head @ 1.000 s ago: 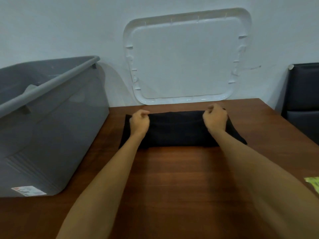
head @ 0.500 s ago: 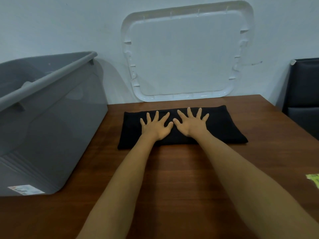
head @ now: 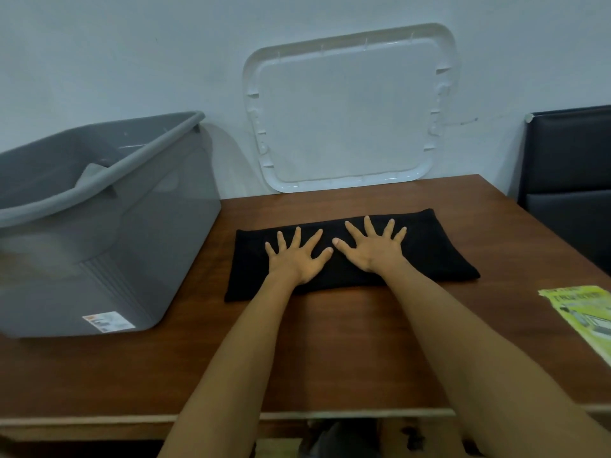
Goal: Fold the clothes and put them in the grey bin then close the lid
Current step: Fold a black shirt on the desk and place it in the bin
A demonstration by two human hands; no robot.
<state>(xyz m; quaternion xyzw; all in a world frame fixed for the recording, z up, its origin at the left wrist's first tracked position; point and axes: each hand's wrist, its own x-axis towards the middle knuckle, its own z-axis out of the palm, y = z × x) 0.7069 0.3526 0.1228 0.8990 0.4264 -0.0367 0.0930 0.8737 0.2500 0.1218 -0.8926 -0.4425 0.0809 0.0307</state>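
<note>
A black cloth (head: 443, 256), folded into a long flat band, lies across the far middle of the wooden table (head: 334, 345). The person's left hand (head: 296, 257) and right hand (head: 370, 251) both rest palm down on it, side by side near its centre. Their fingers are straight and spread wide, and their thumbs almost meet. Neither hand holds anything; they only press flat on the fabric. Both bare forearms reach in from the near edge of the table. The grey bin (head: 109, 246) stands on the left part of the table, just beside the left end of the cloth, with its top open and a small label (head: 107, 322) low on its near wall. The white lid (head: 350, 110) leans upright against the wall behind the cloth, its lower edge on the far side of the table and apart from the bin. A green leaflet (head: 585, 314) lies at the right edge of the table, well clear of the cloth. A black chair (head: 570, 180) stands beyond the table's right corner.
</note>
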